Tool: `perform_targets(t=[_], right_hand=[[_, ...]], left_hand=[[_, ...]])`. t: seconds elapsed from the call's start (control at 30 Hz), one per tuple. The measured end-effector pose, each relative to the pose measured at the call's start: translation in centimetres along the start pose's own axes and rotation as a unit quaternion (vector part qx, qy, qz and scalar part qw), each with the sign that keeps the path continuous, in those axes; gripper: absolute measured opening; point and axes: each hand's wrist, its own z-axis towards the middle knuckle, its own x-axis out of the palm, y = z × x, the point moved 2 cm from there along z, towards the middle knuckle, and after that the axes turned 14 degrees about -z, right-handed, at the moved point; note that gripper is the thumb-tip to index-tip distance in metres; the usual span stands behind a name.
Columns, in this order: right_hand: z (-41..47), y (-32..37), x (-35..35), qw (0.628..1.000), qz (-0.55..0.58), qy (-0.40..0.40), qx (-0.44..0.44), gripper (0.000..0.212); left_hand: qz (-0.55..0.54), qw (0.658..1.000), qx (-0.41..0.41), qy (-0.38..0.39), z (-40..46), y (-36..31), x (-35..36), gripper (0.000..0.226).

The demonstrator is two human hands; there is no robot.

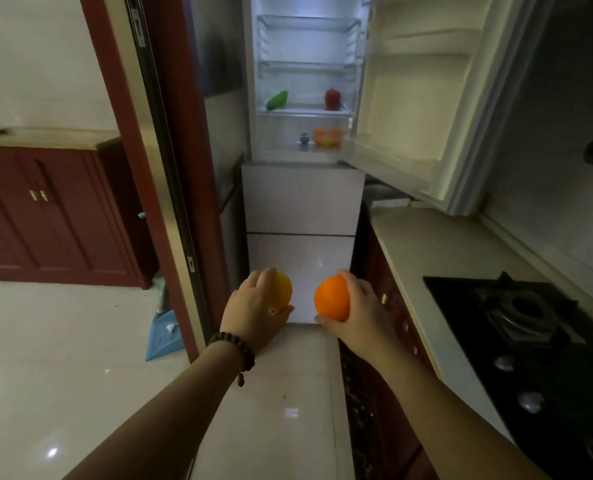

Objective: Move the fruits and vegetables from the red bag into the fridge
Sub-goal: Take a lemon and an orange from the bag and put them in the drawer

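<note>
My left hand (pixel 255 308) grips a yellow fruit (pixel 283 289), mostly hidden behind the fingers. My right hand (pixel 361 308) holds an orange (pixel 331 297). Both hands are stretched forward, low in front of the white fridge (pixel 302 202), whose upper door (pixel 423 98) stands open to the right. Inside, a green vegetable (pixel 277 100) and a red pepper (pixel 333 98) lie on one shelf. Below them sit an orange-coloured item (pixel 327 136) and a small dark fruit (pixel 304 137). The red bag is out of view.
A counter (pixel 444 251) with a black gas hob (pixel 523 323) runs along the right. Dark red cabinets (pixel 45 209) and a red door frame (pixel 170 168) stand on the left. A blue dustpan (pixel 163 336) leans by the frame. The floor is glossy tile.
</note>
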Motion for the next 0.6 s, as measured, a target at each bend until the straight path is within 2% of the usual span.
perform_targets(t=[0.33, 0.6], right_hand=[[16.6, -2.9, 0.3, 0.999, -0.007, 0.004, -0.039, 0.089], [28.1, -4.3, 2.2, 0.999, 0.000, 0.001, -0.041, 0.089]], left_hand=[[0.018, 1.000, -0.005, -0.023, 14.8, 1.4, 2.5, 0.072], [0.014, 0.999, 0.015, -0.033, 25.7, 5.1, 4.2, 0.072]])
